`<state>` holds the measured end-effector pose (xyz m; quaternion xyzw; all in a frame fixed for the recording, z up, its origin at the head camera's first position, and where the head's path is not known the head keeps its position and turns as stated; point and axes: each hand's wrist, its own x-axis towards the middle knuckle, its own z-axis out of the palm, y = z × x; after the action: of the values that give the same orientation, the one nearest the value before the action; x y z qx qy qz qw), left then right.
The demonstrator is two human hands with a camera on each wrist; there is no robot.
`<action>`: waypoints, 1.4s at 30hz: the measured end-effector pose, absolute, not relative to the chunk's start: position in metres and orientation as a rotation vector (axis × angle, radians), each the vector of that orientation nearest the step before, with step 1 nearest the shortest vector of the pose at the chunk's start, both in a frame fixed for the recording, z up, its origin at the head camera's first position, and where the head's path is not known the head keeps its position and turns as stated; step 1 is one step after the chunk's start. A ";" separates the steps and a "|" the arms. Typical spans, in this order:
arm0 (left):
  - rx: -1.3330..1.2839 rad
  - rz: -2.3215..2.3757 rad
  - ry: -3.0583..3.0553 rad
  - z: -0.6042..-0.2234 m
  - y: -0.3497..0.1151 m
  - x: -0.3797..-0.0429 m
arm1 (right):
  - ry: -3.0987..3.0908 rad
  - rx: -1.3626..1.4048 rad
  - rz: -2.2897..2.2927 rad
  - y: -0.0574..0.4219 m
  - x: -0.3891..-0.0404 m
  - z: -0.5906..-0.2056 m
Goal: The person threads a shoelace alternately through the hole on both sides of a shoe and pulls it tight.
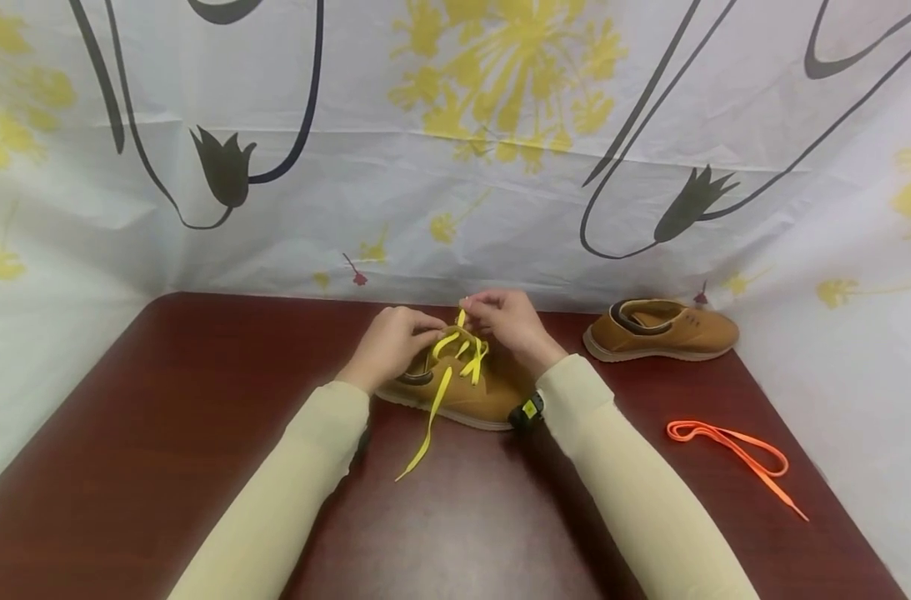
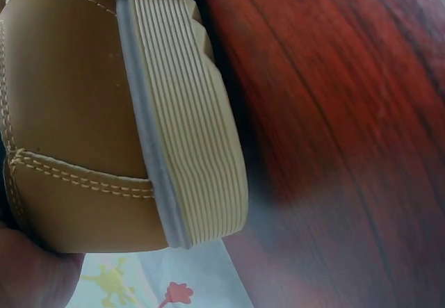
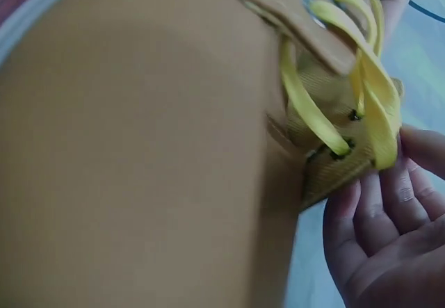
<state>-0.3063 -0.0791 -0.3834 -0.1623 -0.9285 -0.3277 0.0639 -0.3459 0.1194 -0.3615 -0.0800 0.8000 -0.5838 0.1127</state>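
Note:
A tan shoe (image 1: 493, 400) stands on the table with a yellow shoelace (image 1: 436, 408) partly threaded through its eyelets. One loose lace end hangs over the near side onto the tabletop. My left hand (image 1: 391, 342) is at the shoe's opening, thumb and fingers pinching its upper edge beside the lacing. Just above the eyelets my right hand (image 1: 511, 325) pinches the yellow lace. Seen from the right wrist, the lace (image 3: 382, 106) loops past a flap (image 3: 334, 169) with dark-rimmed holes, fingertips right at its edge. The left wrist view shows the shoe's heel and ribbed sole (image 2: 195, 127).
A second tan shoe (image 1: 668, 333), with no lace visible in it, sits at the back right. Nearer along the right side lies a folded orange shoelace (image 1: 740, 450). White patterned sheeting (image 1: 440, 167) rises behind and beside the dark red table (image 1: 222, 392).

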 end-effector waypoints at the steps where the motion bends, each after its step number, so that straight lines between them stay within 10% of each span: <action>1: -0.488 -0.979 -2.806 -0.383 -0.079 -0.306 | 2.343 -0.238 -1.723 0.120 -0.347 -0.360; 21: -0.466 -0.995 -2.810 -0.385 -0.080 -0.305 | 2.571 -0.300 -1.602 0.138 -0.365 -0.287; 42: -0.477 -1.032 -2.786 -0.383 -0.080 -0.301 | 2.481 -0.256 -1.412 0.155 -0.358 -0.309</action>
<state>-0.3014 -0.0802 -0.3829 -0.1583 -0.9238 -0.3422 0.0662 -0.3585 0.1552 -0.3087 -0.0885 0.8574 -0.4881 0.1373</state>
